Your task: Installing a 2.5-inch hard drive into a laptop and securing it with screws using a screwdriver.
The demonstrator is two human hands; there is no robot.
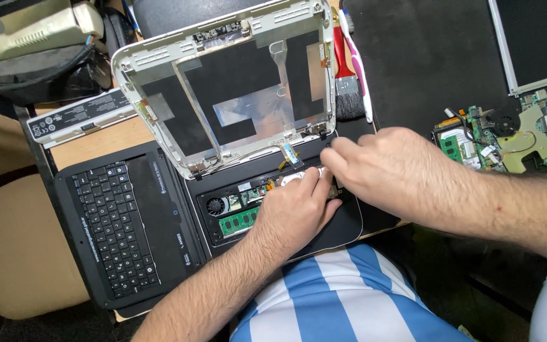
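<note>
Items counted: two hands, the left hand [295, 209] and the right hand [384, 168]; one opened laptop base [343, 225]; one empty lid shell [223, 82]; one detached keyboard panel [125, 225]; one battery pack [80, 117]; one paintbrush [347, 76]; one loose circuit board [501, 136]; one screen panel [536, 41].

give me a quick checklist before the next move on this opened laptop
1. Left hand resting on the laptop base: ok.
2. Right hand at the hinge area, fingertips down: ok.
3. What the fingers grip: cannot tell, hidden.
4. Screen lid shell propped open, panel removed: ok.
5. Green memory stick seated in the base: ok.
6. Removed keyboard lying beside the base, apart from the hands: ok.
</note>
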